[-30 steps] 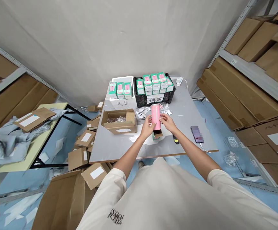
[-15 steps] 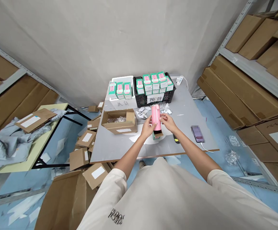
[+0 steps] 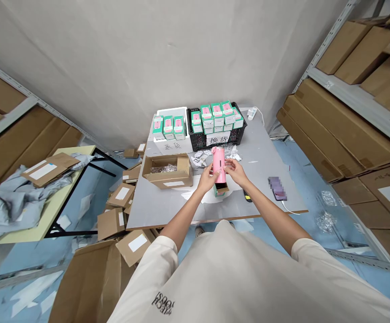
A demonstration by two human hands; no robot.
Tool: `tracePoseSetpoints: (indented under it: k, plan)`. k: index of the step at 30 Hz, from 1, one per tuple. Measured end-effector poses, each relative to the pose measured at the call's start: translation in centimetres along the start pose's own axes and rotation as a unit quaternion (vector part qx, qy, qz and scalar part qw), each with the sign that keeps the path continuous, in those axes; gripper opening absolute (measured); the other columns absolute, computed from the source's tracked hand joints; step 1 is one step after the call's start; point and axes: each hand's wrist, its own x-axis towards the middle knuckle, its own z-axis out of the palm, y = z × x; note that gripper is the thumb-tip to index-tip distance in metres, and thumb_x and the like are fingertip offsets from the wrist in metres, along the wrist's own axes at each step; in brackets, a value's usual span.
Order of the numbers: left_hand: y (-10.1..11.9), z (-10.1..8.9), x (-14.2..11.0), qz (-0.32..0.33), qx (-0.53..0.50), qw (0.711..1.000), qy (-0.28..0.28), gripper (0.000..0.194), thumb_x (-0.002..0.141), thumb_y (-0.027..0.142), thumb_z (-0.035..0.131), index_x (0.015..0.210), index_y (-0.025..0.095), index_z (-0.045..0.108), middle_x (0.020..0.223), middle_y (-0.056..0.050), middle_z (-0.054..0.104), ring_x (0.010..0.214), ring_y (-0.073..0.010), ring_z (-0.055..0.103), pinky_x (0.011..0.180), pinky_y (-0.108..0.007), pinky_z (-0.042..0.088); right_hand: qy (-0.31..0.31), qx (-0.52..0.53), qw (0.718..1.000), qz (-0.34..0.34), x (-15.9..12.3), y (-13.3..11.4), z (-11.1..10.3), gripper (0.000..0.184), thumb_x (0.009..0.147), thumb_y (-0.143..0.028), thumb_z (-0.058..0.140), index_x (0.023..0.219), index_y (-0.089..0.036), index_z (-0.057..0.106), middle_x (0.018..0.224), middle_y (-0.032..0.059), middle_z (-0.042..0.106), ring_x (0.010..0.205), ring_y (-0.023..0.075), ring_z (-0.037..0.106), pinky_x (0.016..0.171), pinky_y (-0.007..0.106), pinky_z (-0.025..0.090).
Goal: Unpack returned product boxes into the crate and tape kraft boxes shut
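Both hands hold a pink bottle [image 3: 218,159] upright at the middle of the table. A dark slot-like mark shows on its front, and a small loop juts out at its upper left. My left hand [image 3: 208,178] is closed around the lower left side. On the right side, my right hand [image 3: 234,172] grips it with thumb and fingers. Just below the bottle's base stands an open green and white box [image 3: 220,190] with a raised brown flap; whether the base is inside it I cannot tell.
Green and white boxes fill a black crate [image 3: 198,141] and a white bin [image 3: 172,146] at the back. Left is an open carton [image 3: 173,183] with bubble wrap. Crumpled paper [image 3: 200,159] lies behind my hands; a cutter [image 3: 247,196] and phone [image 3: 277,188] are right.
The pink bottle has been turned in my hands: its dark slot now faces me and the loop has come to the upper left. My hands have barely moved.
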Motion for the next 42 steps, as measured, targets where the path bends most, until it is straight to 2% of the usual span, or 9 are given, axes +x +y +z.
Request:
tracePoseSetpoints:
  k: [3,9,15,19,24,29,35,42]
  plan:
    - [0.1,0.0,0.6,-0.036,-0.087,0.996,-0.005,0.069,0.088,0.062,0.065,0.142,0.019,0.059,0.126,-0.012,0.069,0.105,-0.0242,0.066,0.093,-0.039,0.056,-0.016,-0.001,1.0,-0.018,0.0,-0.7,0.0,0.054,0.077,-0.052,0.077,0.122,-0.025,0.063,0.124,0.01,0.065,0.101,0.0231,0.064,0.089,0.042,0.058]
    - [0.7,0.0,1.3,-0.168,-0.206,0.964,-0.024,0.063,0.089,0.067,0.062,0.125,0.015,0.066,0.113,-0.012,0.074,0.099,-0.0241,0.07,0.086,-0.041,0.059,-0.013,-0.045,0.999,-0.021,0.2,-1.7,0.4,0.054,0.081,-0.059,0.073,0.122,-0.024,0.067,0.129,0.0099,0.065,0.1,0.0222,0.064,0.092,0.041,0.056]
    - [1.0,-0.1,1.4,-0.206,-0.241,0.948,-0.041,0.059,0.087,0.066,0.063,0.12,0.017,0.066,0.11,-0.012,0.075,0.099,-0.0232,0.071,0.086,-0.039,0.058,-0.012,-0.062,0.998,-0.02,0.3,-1.5,0.4,0.052,0.08,-0.058,0.073,0.12,-0.024,0.068,0.13,0.0092,0.065,0.097,0.0207,0.063,0.091,0.039,0.056]
    - [0.7,0.0,1.6,-0.177,-0.216,0.96,-0.038,0.066,0.082,0.067,0.07,0.125,0.018,0.062,0.115,-0.013,0.073,0.102,-0.0242,0.07,0.089,-0.04,0.057,-0.026,-0.066,0.997,-0.024,0.2,-1.6,0.3,0.049,0.081,-0.047,0.074,0.123,-0.025,0.065,0.132,0.0087,0.063,0.095,0.0193,0.063,0.09,0.038,0.055]
    - [0.0,0.2,2.0,-0.075,-0.165,0.983,0.001,0.089,0.066,0.05,0.09,0.139,0.019,0.049,0.126,-0.016,0.066,0.109,-0.0256,0.067,0.095,-0.045,0.055,-0.033,-0.058,0.997,-0.038,0.3,-2.3,0.4,0.055,0.079,-0.041,0.075,0.13,-0.025,0.059,0.131,0.0101,0.063,0.099,0.0209,0.063,0.088,0.038,0.054]
    - [0.0,0.4,1.9,0.002,-0.072,0.997,0.035,0.079,0.067,0.037,0.088,0.134,0.019,0.051,0.133,-0.015,0.061,0.119,-0.0285,0.061,0.101,-0.045,0.051,-0.008,-0.097,0.993,-0.064,0.0,-4.4,1.2,0.061,0.081,-0.047,0.074,0.136,-0.026,0.056,0.133,0.0108,0.063,0.106,0.0247,0.062,0.092,0.041,0.052]
    - [0.1,0.8,1.7,0.068,0.004,0.994,0.085,0.065,0.078,0.027,0.078,0.135,0.024,0.047,0.133,-0.011,0.058,0.121,-0.025,0.058,0.106,-0.045,0.047,0.017,-0.18,0.977,-0.11,-0.8,-7.5,2.5,0.063,0.078,-0.041,0.076,0.136,-0.027,0.057,0.131,0.0099,0.063,0.108,0.0271,0.062,0.096,0.043,0.05]
    - [0.6,1.1,1.5,0.082,0.053,0.992,0.084,0.064,0.078,0.024,0.076,0.135,0.023,0.048,0.132,-0.012,0.056,0.121,-0.0272,0.057,0.105,-0.044,0.047,0.061,-0.26,0.955,-0.126,-1.2,-9.2,2.9,0.067,0.072,-0.047,0.082,0.132,-0.027,0.06,0.122,0.0092,0.064,0.11,0.0308,0.059,0.1,0.045,0.047]
